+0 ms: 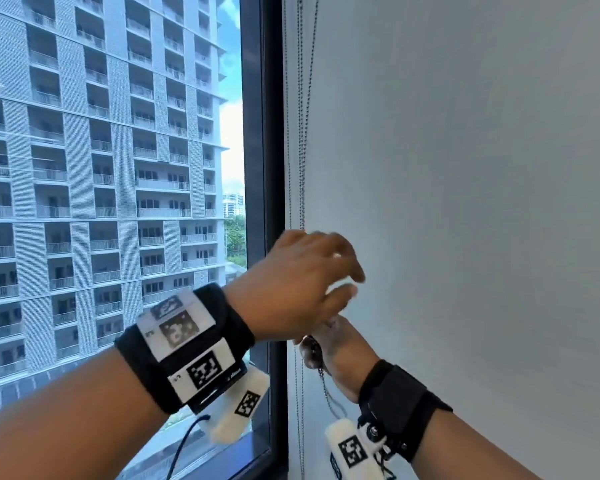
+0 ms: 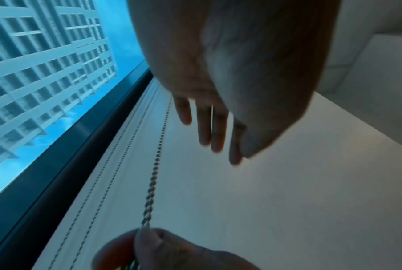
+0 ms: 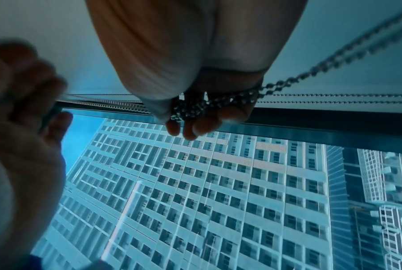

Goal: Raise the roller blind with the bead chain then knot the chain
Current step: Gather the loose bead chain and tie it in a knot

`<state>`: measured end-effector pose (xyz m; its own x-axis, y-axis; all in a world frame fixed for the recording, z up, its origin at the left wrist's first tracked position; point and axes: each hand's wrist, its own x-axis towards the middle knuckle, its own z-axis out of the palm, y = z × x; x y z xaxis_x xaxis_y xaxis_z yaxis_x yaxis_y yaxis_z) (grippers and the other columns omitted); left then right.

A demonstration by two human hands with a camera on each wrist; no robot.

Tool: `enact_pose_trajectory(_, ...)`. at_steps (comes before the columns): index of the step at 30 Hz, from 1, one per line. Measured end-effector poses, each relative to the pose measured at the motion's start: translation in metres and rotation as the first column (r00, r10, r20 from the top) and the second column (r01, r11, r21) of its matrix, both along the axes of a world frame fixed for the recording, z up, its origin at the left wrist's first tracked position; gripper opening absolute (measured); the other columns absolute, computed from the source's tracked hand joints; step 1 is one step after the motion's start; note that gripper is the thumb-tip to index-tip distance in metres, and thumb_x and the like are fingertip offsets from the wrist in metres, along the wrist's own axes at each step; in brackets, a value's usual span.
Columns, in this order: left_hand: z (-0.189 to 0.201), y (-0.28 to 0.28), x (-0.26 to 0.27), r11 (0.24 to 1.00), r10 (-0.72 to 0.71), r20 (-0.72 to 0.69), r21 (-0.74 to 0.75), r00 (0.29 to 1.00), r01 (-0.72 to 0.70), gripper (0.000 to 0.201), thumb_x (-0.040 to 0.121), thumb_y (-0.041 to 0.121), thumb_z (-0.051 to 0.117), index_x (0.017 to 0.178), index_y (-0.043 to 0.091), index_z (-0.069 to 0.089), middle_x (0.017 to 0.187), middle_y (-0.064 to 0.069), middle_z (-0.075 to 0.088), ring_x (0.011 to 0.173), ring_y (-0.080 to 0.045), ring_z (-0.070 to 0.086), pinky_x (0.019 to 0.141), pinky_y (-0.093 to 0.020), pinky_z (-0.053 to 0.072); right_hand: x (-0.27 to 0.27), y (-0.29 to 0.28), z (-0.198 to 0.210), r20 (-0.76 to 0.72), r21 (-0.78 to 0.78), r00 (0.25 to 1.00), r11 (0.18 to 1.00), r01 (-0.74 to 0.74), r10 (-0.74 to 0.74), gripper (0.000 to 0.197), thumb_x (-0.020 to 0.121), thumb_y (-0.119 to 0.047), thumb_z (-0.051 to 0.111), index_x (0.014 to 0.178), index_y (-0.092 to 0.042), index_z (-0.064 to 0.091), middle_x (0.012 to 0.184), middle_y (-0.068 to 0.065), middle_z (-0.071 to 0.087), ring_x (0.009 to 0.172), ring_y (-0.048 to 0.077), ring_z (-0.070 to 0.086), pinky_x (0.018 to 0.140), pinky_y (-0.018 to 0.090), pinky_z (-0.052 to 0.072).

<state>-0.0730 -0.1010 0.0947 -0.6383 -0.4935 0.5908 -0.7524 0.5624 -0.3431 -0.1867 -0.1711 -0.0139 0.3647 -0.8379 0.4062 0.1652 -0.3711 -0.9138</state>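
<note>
Two hands are working at the wall edge beside the window frame [image 1: 257,133]. The right hand [image 1: 340,348] is sitting lower, its fingers [image 3: 190,127] curling round a bunched clump of the bead chain [image 1: 303,133]. From that clump the chain is running straight up, its long axis vertical, close against the white wall [image 1: 465,168]. The left hand [image 1: 309,282] is hovering just above the right one, fingers loosely spread and gripping nothing, with the taut strand lying just beyond its fingertips. Judging by position, it is the nearer hand for taking that strand into the knot.
</note>
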Motion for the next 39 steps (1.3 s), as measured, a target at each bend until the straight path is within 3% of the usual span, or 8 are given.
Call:
enact_pose_trajectory(5, 0.012, -0.025, -0.008, 0.973, 0.163, 0.430, 0.080, 0.888, -0.217, 0.063, 0.101, 0.054, 0.008, 0.108, 0.031, 0.067, 0.116, 0.008, 0.069, 0.128, -0.010, 0.051, 0.120, -0.050, 0.012, -0.004, -0.001, 0.006, -0.228, -0.131, 0.964, 0.985, 0.109, -0.137, 0.032, 0.098, -0.027, 0.054, 0.072, -0.008, 0.055, 0.056, -0.001, 0.049, 0.046, 0.009, 0.039, 0.049, 0.021, 0.033)
enact_pose_trajectory(8, 0.025, -0.031, 0.002, 0.897, 0.248, 0.462, 0.223, 0.852, -0.382, 0.074, 0.094, 0.068, 0.000, 0.079, 0.029, 0.062, 0.086, 0.006, 0.072, 0.095, -0.009, 0.058, 0.119, -0.046, 0.014, -0.012, 0.006, 0.011, -0.260, -0.253, 0.950, 0.962, 0.107, -0.174, 0.026, 0.099, -0.034, 0.055, 0.089, -0.013, 0.067, 0.068, -0.003, 0.059, 0.052, 0.005, 0.045, 0.054, 0.021, 0.036)
enact_pose_trajectory(12, 0.037, -0.029, 0.036, 0.947, 0.182, 0.296, 0.203, 0.938, -0.248, 0.056, 0.090, 0.073, 0.020, 0.087, 0.032, 0.058, 0.086, 0.010, 0.064, 0.086, -0.009, 0.058, 0.107, -0.041, 0.034, -0.032, 0.022, 0.046, -0.112, -0.271, 0.964, 0.941, 0.204, -0.241, 0.016, 0.094, -0.028, 0.060, 0.085, -0.022, 0.072, 0.066, -0.005, 0.060, 0.053, 0.013, 0.041, 0.048, 0.025, 0.033)
enact_pose_trajectory(15, 0.035, -0.032, 0.050, 0.989, 0.006, -0.034, 0.146, 0.999, -0.001, 0.018, 0.097, 0.036, 0.054, 0.113, 0.029, 0.057, 0.103, 0.009, 0.059, 0.093, -0.010, 0.059, 0.093, -0.038, 0.049, -0.046, 0.032, 0.092, -0.022, -0.327, 0.965, 0.914, 0.241, -0.262, 0.016, 0.089, -0.028, 0.061, 0.084, -0.018, 0.073, 0.065, -0.002, 0.059, 0.052, 0.013, 0.040, 0.047, 0.023, 0.032)
enact_pose_trajectory(19, 0.037, -0.027, 0.046, 0.962, -0.260, -0.405, -0.187, 0.877, 0.199, 0.022, 0.097, 0.005, 0.048, 0.113, 0.019, 0.047, 0.100, 0.003, 0.049, 0.077, -0.015, 0.054, 0.068, -0.028, 0.047, -0.042, 0.033, 0.149, 0.045, -0.394, 0.968, 0.886, 0.243, -0.246, 0.017, 0.096, -0.018, 0.056, 0.091, -0.008, 0.068, 0.066, 0.000, 0.057, 0.050, 0.013, 0.039, 0.045, 0.024, 0.029)
enact_pose_trajectory(23, 0.051, -0.027, 0.045, 0.934, -0.278, -0.529, -0.343, 0.802, 0.098, 0.024, 0.083, 0.001, 0.042, 0.084, 0.010, 0.065, 0.103, -0.005, 0.046, 0.082, -0.017, 0.054, 0.072, -0.034, 0.051, -0.026, 0.028, 0.181, -0.023, -0.447, 0.959, 0.861, 0.242, -0.281, 0.015, 0.094, -0.019, 0.057, 0.092, -0.009, 0.068, 0.069, -0.001, 0.058, 0.051, 0.014, 0.038, 0.044, 0.024, 0.029)
enact_pose_trajectory(29, 0.062, -0.025, 0.058, 0.931, 0.009, -0.604, -0.286, 0.797, -0.228, 0.049, 0.089, -0.007, 0.046, 0.129, 0.014, 0.065, 0.117, -0.016, 0.050, 0.093, -0.034, 0.059, 0.075, -0.035, 0.045, -0.005, 0.029, 0.193, -0.135, -0.548, 0.918, 0.800, 0.244, -0.373, 0.020, 0.095, -0.022, 0.057, 0.097, -0.007, 0.069, 0.071, -0.001, 0.060, 0.055, 0.017, 0.040, 0.047, 0.026, 0.034)
enact_pose_trajectory(39, 0.069, -0.026, 0.066, 0.945, 0.019, -0.757, -0.200, 0.653, -0.260, 0.044, 0.095, -0.004, 0.043, 0.135, 0.006, 0.059, 0.126, -0.017, 0.045, 0.105, -0.031, 0.056, 0.087, -0.025, 0.044, 0.020, 0.018, 0.220, -0.206, -0.855, 0.747, 0.488, 0.177, -0.632, 0.019, 0.098, -0.024, 0.052, 0.099, -0.014, 0.068, 0.081, -0.005, 0.065, 0.064, 0.001, 0.051, 0.058, 0.012, 0.036)
